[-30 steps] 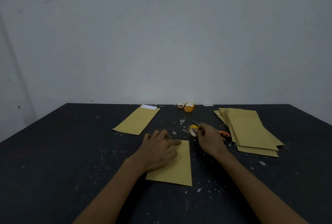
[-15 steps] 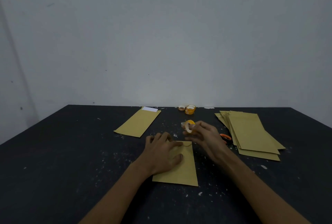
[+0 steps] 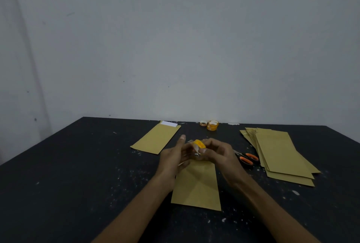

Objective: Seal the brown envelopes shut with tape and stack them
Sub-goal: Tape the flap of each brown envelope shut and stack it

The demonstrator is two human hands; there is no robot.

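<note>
A brown envelope (image 3: pixel 196 186) lies flat on the black table (image 3: pixel 68 174) in front of me. Above its far end both hands meet around a small yellow tape roll (image 3: pixel 199 144). My right hand (image 3: pixel 219 155) grips the roll with curled fingers. My left hand (image 3: pixel 175 156) is raised off the envelope, fingers at the roll's left side, seemingly pinching the clear tape end, though it is blurred. A second brown envelope (image 3: pixel 155 139) with a white sheet showing at its open end lies at the back left. A fanned pile of brown envelopes (image 3: pixel 278 153) sits on the right.
Orange-handled scissors (image 3: pixel 247 160) lie between my right hand and the pile. Two more tape rolls (image 3: pixel 211 125) stand at the table's far edge by the grey wall. White specks and scraps dot the table top.
My left hand has lifted off the envelope and come up to the tape roll. My right hand has carried the roll from beside the scissors to above the envelope's far end.
</note>
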